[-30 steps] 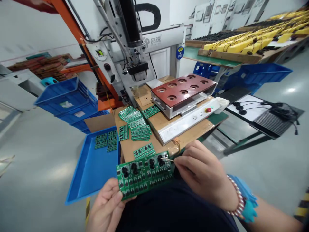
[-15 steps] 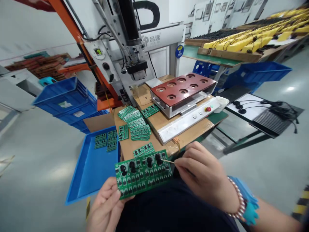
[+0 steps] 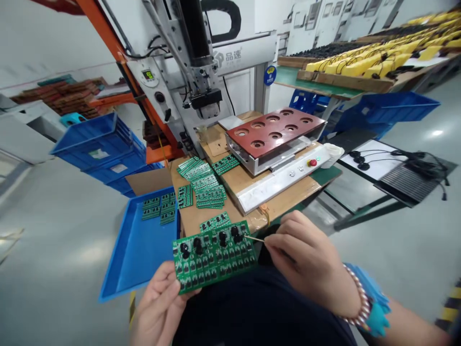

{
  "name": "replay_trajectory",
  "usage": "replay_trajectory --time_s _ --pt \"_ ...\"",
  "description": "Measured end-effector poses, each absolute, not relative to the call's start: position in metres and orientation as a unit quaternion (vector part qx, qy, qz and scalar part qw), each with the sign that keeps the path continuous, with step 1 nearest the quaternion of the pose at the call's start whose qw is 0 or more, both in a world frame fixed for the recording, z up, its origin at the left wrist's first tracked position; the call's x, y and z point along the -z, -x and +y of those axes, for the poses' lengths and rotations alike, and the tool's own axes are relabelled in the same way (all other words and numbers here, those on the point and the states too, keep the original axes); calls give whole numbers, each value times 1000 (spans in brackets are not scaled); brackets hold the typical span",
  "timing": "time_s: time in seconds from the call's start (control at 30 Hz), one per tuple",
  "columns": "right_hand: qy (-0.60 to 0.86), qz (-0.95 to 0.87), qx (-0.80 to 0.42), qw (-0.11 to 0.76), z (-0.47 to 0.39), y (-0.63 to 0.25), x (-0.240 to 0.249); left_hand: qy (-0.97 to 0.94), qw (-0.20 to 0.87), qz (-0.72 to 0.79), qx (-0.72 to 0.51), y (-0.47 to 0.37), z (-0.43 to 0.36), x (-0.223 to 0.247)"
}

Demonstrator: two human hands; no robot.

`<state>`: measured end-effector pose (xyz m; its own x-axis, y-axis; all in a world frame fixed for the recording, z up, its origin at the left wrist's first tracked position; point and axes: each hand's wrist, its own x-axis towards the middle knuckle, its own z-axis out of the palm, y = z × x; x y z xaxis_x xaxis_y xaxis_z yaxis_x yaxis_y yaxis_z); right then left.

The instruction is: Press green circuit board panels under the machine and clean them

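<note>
A green circuit board [image 3: 216, 262] with black blobs along its upper half is held by its left end in my left hand [image 3: 162, 302], thumb on the face and fingers beneath. My right hand [image 3: 306, 264] pinches a thin pale stick [image 3: 256, 239], whose tip is at the board beside the rightmost black blob [image 3: 236, 234]. Just behind the held board, another circuit board [image 3: 215, 222] lies on the brown work surface, partly covered. Farther back is an overlapping pile of circuit boards [image 3: 207, 185].
A blue tray [image 3: 120, 269] with several boards sits at the left, near stacked blue crates [image 3: 104, 149]. The machine [image 3: 201, 86] stands behind a red fixture plate [image 3: 266, 139] with round holes. A control panel with a red button [image 3: 312, 163] is at the right.
The stick's tip has shifted slightly right, off the rightmost black blob toward its edge. My right hand has moved a little right with it; the board stays in my left hand.
</note>
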<state>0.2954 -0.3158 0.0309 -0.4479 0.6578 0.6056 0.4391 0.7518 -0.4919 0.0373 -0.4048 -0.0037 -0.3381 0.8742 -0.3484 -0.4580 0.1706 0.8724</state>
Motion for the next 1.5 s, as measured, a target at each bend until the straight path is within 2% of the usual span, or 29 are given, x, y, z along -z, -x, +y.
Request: replay_trajectory --time_s 0.27,0.57,1.5 --pt "308 -844 -119 423 -317 -295 -39 -182 573 502 -621 -39 -404 6" --pt "289 -863 -123 397 -318 -286 -35 -200 589 472 -625 -46 -404 2" --pt "294 -864 -122 389 -318 -289 -38 -200 572 513 -608 -46 -405 0"
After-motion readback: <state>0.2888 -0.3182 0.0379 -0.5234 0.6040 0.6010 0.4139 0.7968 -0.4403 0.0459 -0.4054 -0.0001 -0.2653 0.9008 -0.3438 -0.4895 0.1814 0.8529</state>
